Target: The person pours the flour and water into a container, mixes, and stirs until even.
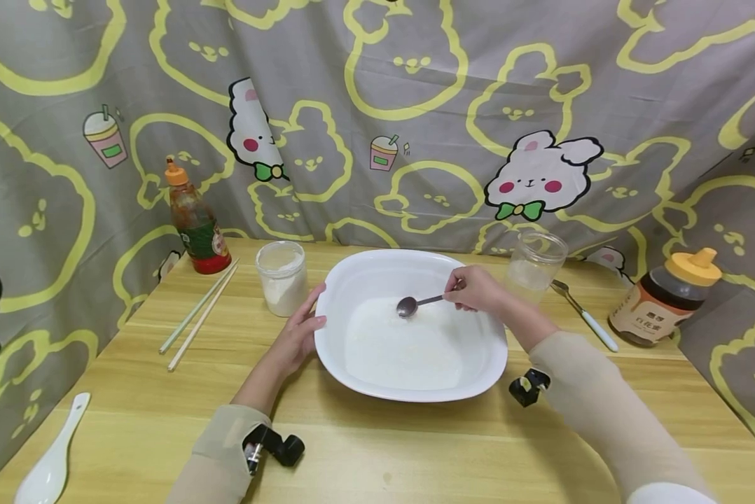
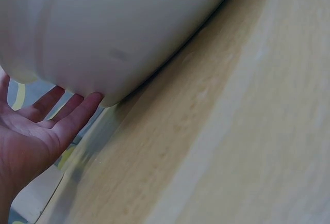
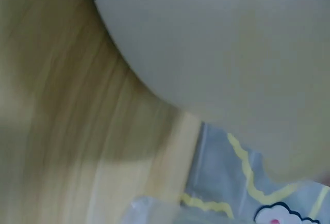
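Both wrist views are blurred, filled by the white dish's underside. On the wooden tabletop (image 1: 163,413), before a cartoon-rabbit cloth backdrop (image 1: 541,105), the left hand (image 1: 298,336) lies flat with relaxed fingers against the left rim of the white dish (image 1: 478,364). The right hand (image 1: 475,288) pinches a metal spoon (image 1: 415,304), its bowl in the white powder inside.

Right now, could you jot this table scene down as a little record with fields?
left hand: straight fingers rest against the white dish rim
right hand: pinches a metal spoon, bowl over the dish
dish contents: white powder
left of dish: powder jar, chopsticks, sauce bottle
right of dish: empty jar, honey bottle
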`<action>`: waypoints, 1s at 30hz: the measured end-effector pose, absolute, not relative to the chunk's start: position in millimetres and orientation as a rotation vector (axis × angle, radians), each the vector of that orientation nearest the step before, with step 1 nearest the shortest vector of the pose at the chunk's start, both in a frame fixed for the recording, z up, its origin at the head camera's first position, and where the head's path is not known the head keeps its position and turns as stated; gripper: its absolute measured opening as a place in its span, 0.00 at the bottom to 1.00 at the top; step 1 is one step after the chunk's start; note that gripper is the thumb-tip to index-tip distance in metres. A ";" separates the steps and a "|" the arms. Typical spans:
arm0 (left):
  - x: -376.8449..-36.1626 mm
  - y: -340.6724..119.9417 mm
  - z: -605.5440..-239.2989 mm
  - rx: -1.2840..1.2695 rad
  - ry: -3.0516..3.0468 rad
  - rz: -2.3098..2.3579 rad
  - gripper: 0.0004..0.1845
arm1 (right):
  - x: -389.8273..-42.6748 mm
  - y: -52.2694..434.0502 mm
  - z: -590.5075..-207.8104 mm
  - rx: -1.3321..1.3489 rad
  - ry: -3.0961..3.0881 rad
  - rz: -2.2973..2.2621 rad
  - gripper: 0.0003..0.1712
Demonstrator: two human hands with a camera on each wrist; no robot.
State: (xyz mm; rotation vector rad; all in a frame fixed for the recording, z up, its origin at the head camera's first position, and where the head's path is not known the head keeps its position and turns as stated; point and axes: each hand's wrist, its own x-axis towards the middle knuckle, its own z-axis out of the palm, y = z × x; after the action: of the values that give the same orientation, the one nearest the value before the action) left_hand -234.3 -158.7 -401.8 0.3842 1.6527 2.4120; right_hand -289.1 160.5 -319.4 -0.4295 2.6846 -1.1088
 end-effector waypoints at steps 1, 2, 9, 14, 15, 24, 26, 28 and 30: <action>-234.1 -158.6 -401.6 0.385 1.651 2.411 0.35 | -290.0 157.0 -321.5 -0.427 2.664 -1.139 0.04; -234.1 -158.5 -401.5 0.384 1.652 2.410 0.35 | -290.5 153.3 -323.6 -0.419 2.638 -1.173 0.04; -234.2 -159.0 -400.9 0.376 1.661 2.402 0.35 | -287.2 149.9 -324.9 -0.404 2.570 -1.173 0.03; -232.9 -158.8 -399.4 0.364 1.657 2.404 0.35 | -287.7 167.0 -319.0 -0.362 2.680 -1.079 0.02; -232.7 -158.7 -399.1 0.362 1.654 2.403 0.35 | -288.5 168.6 -318.3 -0.357 2.699 -1.071 0.02; -233.1 -157.8 -400.0 0.369 1.652 2.403 0.35 | -297.4 141.8 -330.3 -0.448 2.615 -1.200 0.04; -233.0 -157.6 -400.7 0.373 1.647 2.407 0.35 | -296.4 134.5 -332.8 -0.475 2.554 -1.203 0.04; -232.8 -157.6 -401.0 0.376 1.646 2.411 0.35 | -293.5 129.8 -333.8 -0.514 2.489 -1.192 0.04; -232.4 -158.0 -400.5 0.370 1.648 2.409 0.35 | -289.4 128.7 -333.1 -0.567 2.441 -1.149 0.03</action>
State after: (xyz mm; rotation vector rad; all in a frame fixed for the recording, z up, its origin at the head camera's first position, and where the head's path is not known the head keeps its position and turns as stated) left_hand -232.4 -158.0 -400.5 0.3699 1.6478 2.4088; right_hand -289.4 128.7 -333.1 -0.5671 2.4408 -1.1489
